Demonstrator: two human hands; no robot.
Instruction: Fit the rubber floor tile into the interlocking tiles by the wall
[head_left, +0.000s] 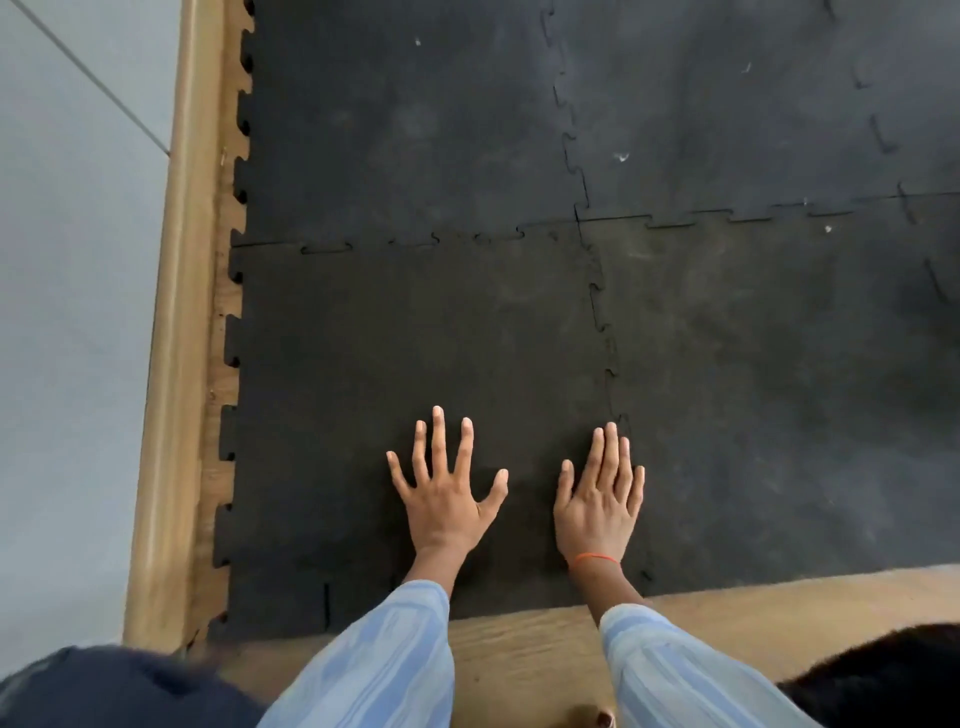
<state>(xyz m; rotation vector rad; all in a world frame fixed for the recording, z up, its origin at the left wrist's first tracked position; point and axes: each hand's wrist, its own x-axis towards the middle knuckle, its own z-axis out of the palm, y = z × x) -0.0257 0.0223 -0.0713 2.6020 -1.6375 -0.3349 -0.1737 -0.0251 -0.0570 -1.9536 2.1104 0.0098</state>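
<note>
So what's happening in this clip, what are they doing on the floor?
A person presses both palms flat on a black rubber floor tile laid beside the wooden skirting at the wall. The left hand is spread wide; the right hand rests near the jigsaw seam with the neighbouring tile. The tile looks seated.

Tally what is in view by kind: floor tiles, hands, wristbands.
Black interlocking rubber floor tiles: 4 clearly in view
Bare hands, left and right, flat on the tile: 2
Orange wristband: 1
Total: 7
</note>
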